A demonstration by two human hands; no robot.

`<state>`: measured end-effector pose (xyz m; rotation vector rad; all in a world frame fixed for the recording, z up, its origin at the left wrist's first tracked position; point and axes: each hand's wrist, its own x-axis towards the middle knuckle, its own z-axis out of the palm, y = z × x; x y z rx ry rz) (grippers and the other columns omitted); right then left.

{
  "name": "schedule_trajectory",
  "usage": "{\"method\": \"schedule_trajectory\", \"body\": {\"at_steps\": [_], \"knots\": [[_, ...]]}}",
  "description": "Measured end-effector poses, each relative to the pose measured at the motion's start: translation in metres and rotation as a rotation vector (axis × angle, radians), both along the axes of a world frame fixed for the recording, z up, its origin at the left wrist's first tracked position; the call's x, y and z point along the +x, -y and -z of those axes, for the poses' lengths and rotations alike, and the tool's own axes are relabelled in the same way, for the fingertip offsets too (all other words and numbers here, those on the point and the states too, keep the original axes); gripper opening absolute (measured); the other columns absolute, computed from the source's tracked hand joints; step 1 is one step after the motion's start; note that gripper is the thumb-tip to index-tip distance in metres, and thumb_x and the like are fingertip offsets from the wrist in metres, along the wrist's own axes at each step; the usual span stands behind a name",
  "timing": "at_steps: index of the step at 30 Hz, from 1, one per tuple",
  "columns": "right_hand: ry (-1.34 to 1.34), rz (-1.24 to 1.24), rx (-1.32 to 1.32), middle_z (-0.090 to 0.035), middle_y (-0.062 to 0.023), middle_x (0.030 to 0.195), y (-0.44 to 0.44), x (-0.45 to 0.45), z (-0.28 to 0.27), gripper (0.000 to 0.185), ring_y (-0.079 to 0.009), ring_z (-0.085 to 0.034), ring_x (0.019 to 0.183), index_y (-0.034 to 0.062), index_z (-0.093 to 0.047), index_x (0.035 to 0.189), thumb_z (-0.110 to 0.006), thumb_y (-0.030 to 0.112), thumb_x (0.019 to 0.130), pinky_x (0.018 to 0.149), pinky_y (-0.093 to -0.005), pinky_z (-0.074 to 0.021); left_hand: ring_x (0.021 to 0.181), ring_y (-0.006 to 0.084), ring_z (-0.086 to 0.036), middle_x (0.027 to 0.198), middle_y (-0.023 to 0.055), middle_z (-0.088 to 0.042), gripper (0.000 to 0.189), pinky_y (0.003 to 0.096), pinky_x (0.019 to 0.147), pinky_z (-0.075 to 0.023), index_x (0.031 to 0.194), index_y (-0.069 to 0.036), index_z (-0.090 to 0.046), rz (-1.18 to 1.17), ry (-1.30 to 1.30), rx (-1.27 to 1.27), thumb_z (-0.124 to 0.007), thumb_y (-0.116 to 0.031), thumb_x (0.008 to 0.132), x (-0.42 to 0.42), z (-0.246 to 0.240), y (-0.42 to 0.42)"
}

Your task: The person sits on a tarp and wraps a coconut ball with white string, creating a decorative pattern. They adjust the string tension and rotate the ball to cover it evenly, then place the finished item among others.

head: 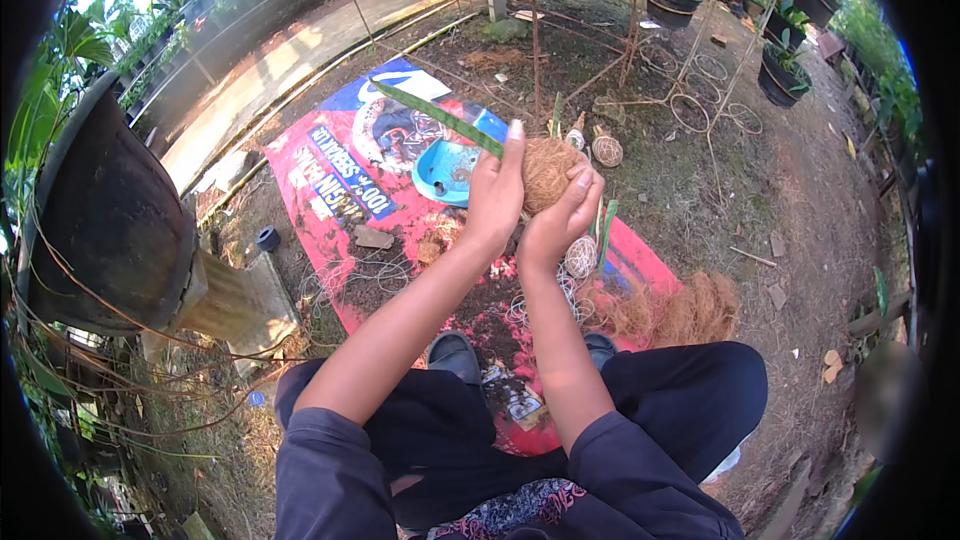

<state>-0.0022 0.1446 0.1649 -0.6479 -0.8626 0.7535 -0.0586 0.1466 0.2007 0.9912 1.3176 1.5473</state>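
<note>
Between my two hands I hold a ball of brown coconut fibre [550,172] above the ground sheet. My left hand [495,191] presses its left side, with the thumb pointing up. Around the lower right side curls my right hand [562,226]. From the ball's left a long green leaf [439,116], like a snake plant's, slants to the upper left; where it joins is hidden behind my left hand. A light-blue plastic basin [442,172] lies beyond my left hand. Below my right hand is a ball wound with white string [581,256], beside green leaves [607,232].
A red printed banner [322,202] bears soil and loose string [375,274]. Loose coconut fibre [694,311] lies at right. Wrapped balls [606,150] sit beyond my hands. A large dark pot [112,217] stands left, a rusty metal rack [536,52] ahead, hanging pots [784,75] right.
</note>
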Motion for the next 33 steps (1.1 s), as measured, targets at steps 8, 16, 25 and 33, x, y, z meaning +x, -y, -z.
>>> {"method": "schedule_trajectory", "body": {"at_steps": [8,16,25,33], "knots": [[0.137,-0.266,0.049,-0.054,-0.0137,0.135,0.005,0.018,0.042,0.03,-0.0303,-0.052,0.123,0.0009,-0.063,0.091,-0.047,0.025,0.1,0.104,-0.0441,-0.0385,0.093,0.0199,-0.066,0.106,0.0108,-0.064,0.032,0.0324,0.078,-0.0548,0.12,-0.002,-0.055,-0.318,0.711,0.16,-0.039,-0.021,0.1,-0.002,0.071,0.019],[0.452,-0.235,-0.41,-0.069,-0.0103,0.101,0.043,0.011,0.097,0.022,-0.0276,-0.064,0.101,-0.0008,-0.066,0.09,-0.053,0.016,0.096,0.09,-0.037,-0.0468,0.094,0.018,-0.062,0.101,0.009,-0.061,0.031,0.0319,0.084,-0.0512,0.123,-0.001,-0.053,-0.334,0.38,0.029,-0.046,-0.016,0.096,0.011,0.149,0.047],[0.673,-0.239,-0.203,-0.07,-0.009,0.095,0.042,0.018,0.138,0.025,-0.024,-0.064,0.092,-0.0004,-0.069,0.093,-0.053,0.018,0.096,0.084,-0.0358,-0.0488,0.095,0.0174,-0.062,0.105,0.0112,-0.062,0.033,0.0293,0.082,-0.0513,0.12,0.0,-0.057,-0.321,0.789,-0.167,-0.055,-0.022,0.097,0.005,0.185,0.058],[0.634,-0.305,0.026,-0.068,-0.0073,0.108,0.056,0.007,0.156,0.024,-0.0289,-0.059,0.113,0.0041,-0.071,0.094,-0.053,0.02,0.097,0.099,-0.0402,-0.043,0.081,0.021,-0.064,0.093,0.0094,-0.063,0.028,0.0333,0.074,-0.0549,0.108,-0.005,-0.054,-0.324,1.11,-0.098,-0.053,-0.031,0.098,-0.031,0.243,0.056]]}}
